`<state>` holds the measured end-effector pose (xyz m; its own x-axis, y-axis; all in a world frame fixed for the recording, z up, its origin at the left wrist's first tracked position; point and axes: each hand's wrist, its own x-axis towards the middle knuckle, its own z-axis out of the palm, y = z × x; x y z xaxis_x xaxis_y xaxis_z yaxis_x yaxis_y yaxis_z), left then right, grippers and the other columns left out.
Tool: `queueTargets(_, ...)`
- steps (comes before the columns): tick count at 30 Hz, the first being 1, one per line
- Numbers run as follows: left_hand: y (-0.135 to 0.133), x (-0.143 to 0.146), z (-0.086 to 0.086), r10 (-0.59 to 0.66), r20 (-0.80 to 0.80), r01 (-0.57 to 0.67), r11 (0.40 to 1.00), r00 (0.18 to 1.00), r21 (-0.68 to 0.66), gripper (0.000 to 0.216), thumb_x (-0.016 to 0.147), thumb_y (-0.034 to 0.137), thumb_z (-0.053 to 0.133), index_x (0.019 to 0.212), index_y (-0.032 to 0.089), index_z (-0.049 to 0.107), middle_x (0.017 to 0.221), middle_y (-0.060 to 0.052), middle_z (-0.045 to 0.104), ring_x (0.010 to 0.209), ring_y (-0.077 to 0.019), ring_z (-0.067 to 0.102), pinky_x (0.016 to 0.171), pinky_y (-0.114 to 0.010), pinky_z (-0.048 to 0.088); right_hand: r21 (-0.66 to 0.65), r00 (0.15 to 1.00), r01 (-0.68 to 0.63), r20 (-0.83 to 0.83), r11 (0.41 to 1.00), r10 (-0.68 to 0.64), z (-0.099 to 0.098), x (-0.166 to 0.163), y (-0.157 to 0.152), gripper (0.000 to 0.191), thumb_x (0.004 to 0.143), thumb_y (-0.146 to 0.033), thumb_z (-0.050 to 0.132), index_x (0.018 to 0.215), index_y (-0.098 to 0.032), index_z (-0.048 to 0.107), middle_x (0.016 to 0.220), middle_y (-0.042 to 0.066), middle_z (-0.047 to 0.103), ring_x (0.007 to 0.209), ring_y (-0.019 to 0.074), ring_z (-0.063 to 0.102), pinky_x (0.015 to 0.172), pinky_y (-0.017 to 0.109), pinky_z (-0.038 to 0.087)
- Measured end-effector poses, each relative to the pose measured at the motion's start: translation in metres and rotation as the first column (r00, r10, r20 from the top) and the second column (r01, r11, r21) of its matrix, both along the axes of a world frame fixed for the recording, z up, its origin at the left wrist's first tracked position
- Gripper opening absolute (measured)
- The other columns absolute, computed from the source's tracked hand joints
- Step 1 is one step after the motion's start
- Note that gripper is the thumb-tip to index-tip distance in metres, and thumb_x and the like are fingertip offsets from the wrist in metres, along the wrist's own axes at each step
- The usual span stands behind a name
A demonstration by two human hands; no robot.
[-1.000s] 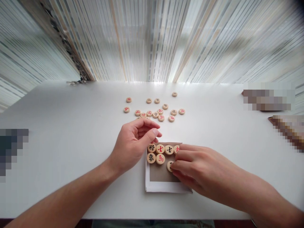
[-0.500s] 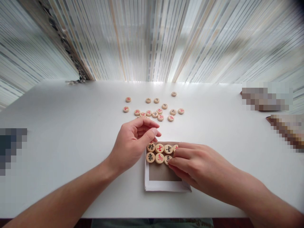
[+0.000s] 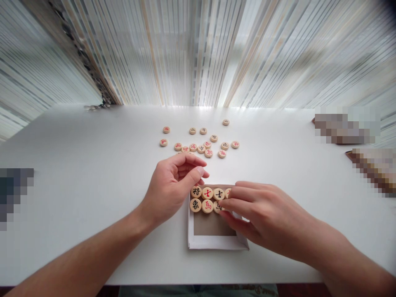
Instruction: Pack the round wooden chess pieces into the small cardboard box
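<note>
In front of me is a shallow white box (image 3: 216,242) with a brown inside, holding two rows of round wooden Chinese chess pieces marked in red and black. My right hand (image 3: 256,210) reaches over its right side, index fingertip and thumb at opposite edges of a black-marked horse piece (image 3: 219,206) in the second row. Its fingers partly cover the pieces at the right. My left hand (image 3: 176,183) hovers at the box's upper left corner, fingers loosely curled and thumb apart, with nothing visible in it. Nearby lie a black elephant piece (image 3: 195,205) and a red horse piece (image 3: 207,206).
Several loose chess pieces (image 3: 208,153) are scattered on the white table (image 3: 108,165) beyond my hands, a few partly behind the left fingers. A striped string curtain (image 3: 173,53) hangs along the far edge. Blurred-out objects sit at the left and right sides.
My right hand's fingers have shifted slightly and spread a little around the black horse piece, showing more of it. The left hand stays in place.
</note>
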<state>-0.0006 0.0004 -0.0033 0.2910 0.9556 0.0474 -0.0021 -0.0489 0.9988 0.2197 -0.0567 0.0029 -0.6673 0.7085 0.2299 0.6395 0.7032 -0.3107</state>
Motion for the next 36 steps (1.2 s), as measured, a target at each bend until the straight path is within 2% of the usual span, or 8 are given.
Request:
queueTargets(6,0.000,-0.001,0.003,0.006,-0.001,-0.006,1.000,1.000,0.000,0.009,0.093,0.024,0.074,0.094,0.015,0.076,0.084,-0.005,0.081,0.073,-0.0163,0.076,0.073,-0.028,0.065,-0.013,0.999,0.024,0.027,1.000,-0.024,0.000,0.001,0.001,0.030,0.101,-0.012,0.059,0.074,-0.018,0.069,0.074,0.003,0.068,0.064,0.0176,0.052,0.060,0.034,0.036)
queueTargets(15,0.001,-0.001,0.002,0.017,0.006,-0.017,1.000,1.000,-0.013,0.009,0.094,0.024,0.075,0.094,0.015,0.076,0.082,-0.004,0.081,0.072,-0.0159,0.076,0.073,-0.028,0.065,-0.033,0.999,0.042,0.030,0.999,-0.041,-0.002,0.000,0.003,0.029,0.100,-0.011,0.059,0.074,-0.019,0.068,0.073,0.003,0.068,0.063,0.0168,0.053,0.060,0.033,0.034)
queueTargets(21,0.004,-0.003,-0.001,0.032,-0.001,-0.032,0.999,0.999,0.004,0.010,0.094,0.025,0.075,0.094,0.016,0.075,0.082,-0.004,0.080,0.074,-0.0164,0.076,0.073,-0.028,0.065,-0.023,0.997,0.028,-0.071,0.999,-0.029,0.002,0.000,0.002,0.031,0.101,-0.010,0.053,0.076,-0.019,0.069,0.072,0.003,0.068,0.063,0.0168,0.052,0.059,0.032,0.037)
queueTargets(25,0.015,-0.010,-0.006,0.095,-0.067,-0.088,0.991,0.993,0.100,0.013,0.094,0.027,0.074,0.096,0.015,0.076,0.084,-0.006,0.080,0.077,-0.0178,0.077,0.077,-0.030,0.064,-0.062,0.977,0.045,-0.203,0.997,-0.056,0.004,0.002,0.007,0.028,0.103,-0.014,0.056,0.084,-0.018,0.075,0.070,0.003,0.067,0.062,0.0153,0.057,0.059,0.028,0.042)
queueTargets(29,0.030,-0.021,-0.012,0.222,-0.170,-0.170,0.947,0.960,0.273,0.015,0.095,0.030,0.072,0.094,0.016,0.077,0.091,-0.007,0.081,0.079,-0.0193,0.077,0.078,-0.032,0.063,-0.149,0.922,0.196,-0.310,0.969,-0.234,0.008,0.007,0.026,0.023,0.101,-0.020,0.061,0.087,-0.019,0.078,0.075,0.003,0.073,0.061,0.0130,0.061,0.055,0.024,0.044)
queueTargets(32,0.038,-0.027,-0.014,0.295,-0.259,-0.188,0.910,0.920,0.370,0.016,0.095,0.031,0.071,0.095,0.017,0.079,0.095,-0.007,0.082,0.086,-0.0217,0.077,0.082,-0.034,0.062,-0.162,0.903,0.343,-0.216,0.925,-0.372,0.014,0.008,0.052,0.018,0.099,-0.026,0.066,0.096,-0.019,0.082,0.085,0.004,0.080,0.067,0.0158,0.065,0.063,0.028,0.050)
queueTargets(34,0.041,-0.029,-0.015,0.328,-0.310,-0.181,0.889,0.892,0.420,0.016,0.095,0.031,0.070,0.095,0.018,0.079,0.095,-0.007,0.083,0.088,-0.0225,0.077,0.083,-0.034,0.061,-0.183,0.900,0.381,-0.151,0.906,-0.409,0.017,0.005,0.074,0.020,0.100,-0.030,0.067,0.101,-0.019,0.084,0.093,0.006,0.082,0.077,0.0189,0.071,0.069,0.031,0.053)
queueTargets(36,0.042,-0.029,-0.015,0.354,-0.345,-0.168,0.868,0.869,0.467,0.016,0.095,0.030,0.069,0.094,0.019,0.080,0.095,-0.006,0.084,0.088,-0.0221,0.077,0.083,-0.033,0.060,-0.177,0.898,0.410,-0.090,0.895,-0.430,0.017,-0.001,0.100,0.022,0.101,-0.029,0.067,0.106,-0.018,0.085,0.096,0.007,0.083,0.078,0.0192,0.072,0.072,0.032,0.055)
